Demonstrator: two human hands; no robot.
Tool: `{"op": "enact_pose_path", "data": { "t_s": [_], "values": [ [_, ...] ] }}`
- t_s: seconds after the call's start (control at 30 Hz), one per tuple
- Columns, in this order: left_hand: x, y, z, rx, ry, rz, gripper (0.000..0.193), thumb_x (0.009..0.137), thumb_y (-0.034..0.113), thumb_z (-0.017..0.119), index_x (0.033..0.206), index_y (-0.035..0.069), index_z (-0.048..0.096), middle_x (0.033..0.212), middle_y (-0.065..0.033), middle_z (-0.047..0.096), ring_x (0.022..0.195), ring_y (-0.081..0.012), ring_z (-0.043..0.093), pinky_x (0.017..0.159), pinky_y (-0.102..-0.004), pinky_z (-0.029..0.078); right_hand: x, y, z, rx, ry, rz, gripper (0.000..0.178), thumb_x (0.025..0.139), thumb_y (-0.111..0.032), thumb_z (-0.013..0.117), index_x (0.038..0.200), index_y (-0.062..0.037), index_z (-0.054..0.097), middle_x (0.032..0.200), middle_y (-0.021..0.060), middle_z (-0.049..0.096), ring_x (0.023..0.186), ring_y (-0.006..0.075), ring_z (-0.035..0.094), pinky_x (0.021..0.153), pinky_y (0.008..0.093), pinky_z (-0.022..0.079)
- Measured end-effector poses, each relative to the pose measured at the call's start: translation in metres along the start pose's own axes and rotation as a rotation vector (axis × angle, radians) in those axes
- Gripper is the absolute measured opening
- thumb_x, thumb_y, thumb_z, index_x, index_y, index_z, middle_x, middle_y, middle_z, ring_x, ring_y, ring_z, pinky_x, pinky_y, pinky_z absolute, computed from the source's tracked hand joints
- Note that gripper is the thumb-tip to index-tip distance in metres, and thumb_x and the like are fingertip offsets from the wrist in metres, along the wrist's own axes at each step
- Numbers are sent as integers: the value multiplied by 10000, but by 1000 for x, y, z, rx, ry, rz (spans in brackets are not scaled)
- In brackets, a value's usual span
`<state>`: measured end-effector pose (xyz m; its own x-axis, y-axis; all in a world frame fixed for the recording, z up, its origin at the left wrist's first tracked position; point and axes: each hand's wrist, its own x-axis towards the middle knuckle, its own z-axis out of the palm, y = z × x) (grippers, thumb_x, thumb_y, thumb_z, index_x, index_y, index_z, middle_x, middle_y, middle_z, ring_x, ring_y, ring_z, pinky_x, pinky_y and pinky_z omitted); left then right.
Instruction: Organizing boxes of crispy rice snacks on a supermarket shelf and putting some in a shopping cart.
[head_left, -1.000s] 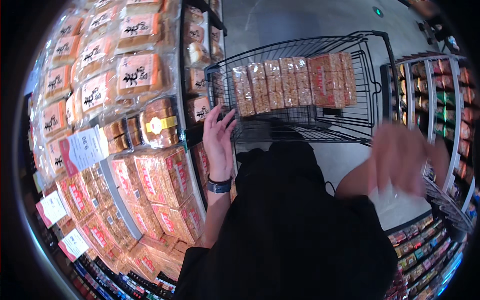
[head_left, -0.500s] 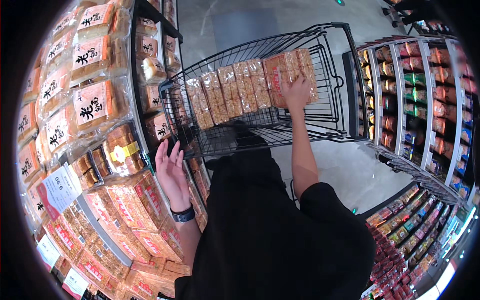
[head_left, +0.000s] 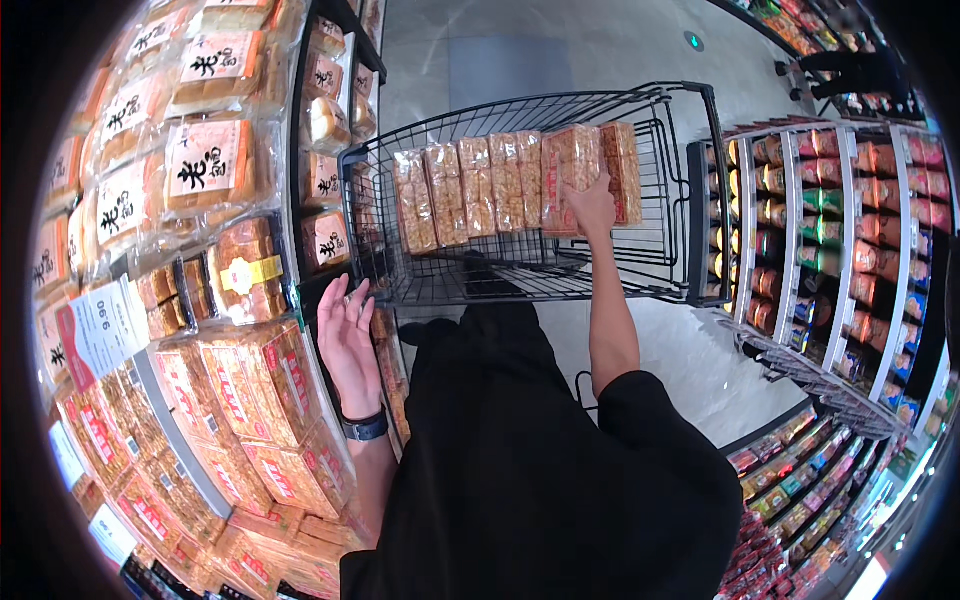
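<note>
Across the black wire shopping cart (head_left: 530, 297) stands a row of several clear-wrapped packs of golden, nubbly snack blocks that look like sachima. My right hand (head_left: 592, 208) grips the red-labelled sachima pack (head_left: 562, 160) near the right end of the row. Its thumb lies on the pack and its forefinger reaches into the gap beside the end sachima pack (head_left: 624, 165). My left hand (head_left: 350, 350), with a dark watch (head_left: 366, 426) on its wrist, is open and holds nothing. Its loosely bent fingers are beside the bread shelf, near the cart's left end.
Bagged bread loaves (head_left: 210, 160) fill the left shelf. More red-labelled sachima packs (head_left: 260, 385) are stacked below them, by a price card (head_left: 100, 330). Racks of packaged snacks (head_left: 820, 230) line the right side. Another person (head_left: 850, 75) stands at the far right.
My right hand has changed from spread fingers over the packs to a grip on the red-labelled one, and a dark gap now shows to its right. The view has shifted slightly; my left hand stays open.
</note>
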<state>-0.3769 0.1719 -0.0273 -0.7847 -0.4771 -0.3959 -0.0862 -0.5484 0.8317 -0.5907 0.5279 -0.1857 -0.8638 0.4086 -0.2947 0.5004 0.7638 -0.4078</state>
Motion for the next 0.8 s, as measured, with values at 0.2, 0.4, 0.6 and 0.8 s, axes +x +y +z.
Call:
{"op": "enact_pose_path", "data": {
  "t_s": [0.2, 0.4, 0.6, 0.8],
  "values": [
    [-2, -3, -19, -49, 6, -26, 427, 1044, 191, 499, 1412, -23, 468, 1442, -194, 512, 1317, -339, 540, 1092, -411, 443, -20, 14, -5, 711, -183, -252, 680, 804, -272, 788, 1352, 18, 508, 1180, 175, 667, 1071, 252, 657, 920, 391, 516],
    [-6, 1, -27, -61, -108, -92, 414, 1052, 232, 489, 1378, -23, 483, 1344, -193, 569, 1267, -318, 574, 1074, -416, 452, -98, -48, -43, 1140, -694, -192, 568, 834, -156, 731, 1342, 13, 541, 1172, 91, 657, 1060, 168, 631, 927, 327, 514],
    [-25, 29, -18, -56, -311, -19, 634, 1001, 273, 583, 1514, 10, 318, 1457, -181, 479, 1347, -300, 499, 1126, -418, 413, -177, -132, -40, 1202, -999, -298, 682, 817, -202, 738, 1411, 3, 472, 1228, 110, 635, 1099, 193, 639, 949, 344, 525],
    [-55, 57, -67, 35, -194, 281, 924, 878, 217, 796, 1573, 16, 220, 1425, -136, 487, 1324, -204, 494, 1127, -364, 392, -269, -191, 4, 1279, -1296, -255, 749, 896, -238, 690, 1503, 12, 331, 1386, 161, 543, 1237, 247, 589, 1049, 399, 501]
  ]
}}
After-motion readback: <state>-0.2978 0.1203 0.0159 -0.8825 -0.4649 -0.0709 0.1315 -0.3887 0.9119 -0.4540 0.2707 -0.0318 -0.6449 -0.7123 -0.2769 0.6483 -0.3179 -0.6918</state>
